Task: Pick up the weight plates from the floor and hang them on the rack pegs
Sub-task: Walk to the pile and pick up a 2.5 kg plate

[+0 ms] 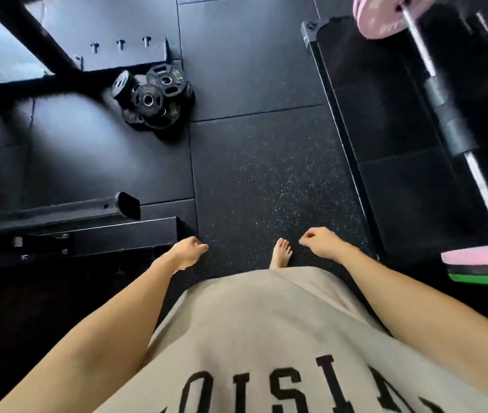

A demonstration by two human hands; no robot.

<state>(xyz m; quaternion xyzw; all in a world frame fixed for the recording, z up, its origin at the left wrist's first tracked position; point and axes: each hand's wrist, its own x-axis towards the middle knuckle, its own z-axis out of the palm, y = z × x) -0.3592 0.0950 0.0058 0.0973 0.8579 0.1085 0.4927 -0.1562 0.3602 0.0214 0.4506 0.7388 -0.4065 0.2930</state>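
The weight plates [154, 98] lie in a loose heap on the floor [266, 180] at about eleven o'clock from the person, well apart from both hands, right beside the base of the dark rack [22, 34]. A row of short pegs [120, 44] shows on the rack's low bar just above the heap, toward twelve o'clock.

Both hands hang empty in front of the body. The left hand [187, 251] has its fingers loosely curled with nothing in them, and the right hand [321, 242] is the same (thumb and fingers relaxed, nothing gripped). Nothing has been lifted yet, by the look of it.

The likeliest trouble is the heap itself: the plates overlap and lean on each other, so pulling one out could let the others slide or tip. A bare foot [281, 253] shows at six o'clock of the open floor, and a plate slipping from a poor grip would land near toes. The barbell [451, 120] with a pink disc [373, 16] lies at two o'clock, something to trip on if the person steps sideways. The rack's dark legs and a low bar end [128, 205] at nine o'clock also crowd the walkway.
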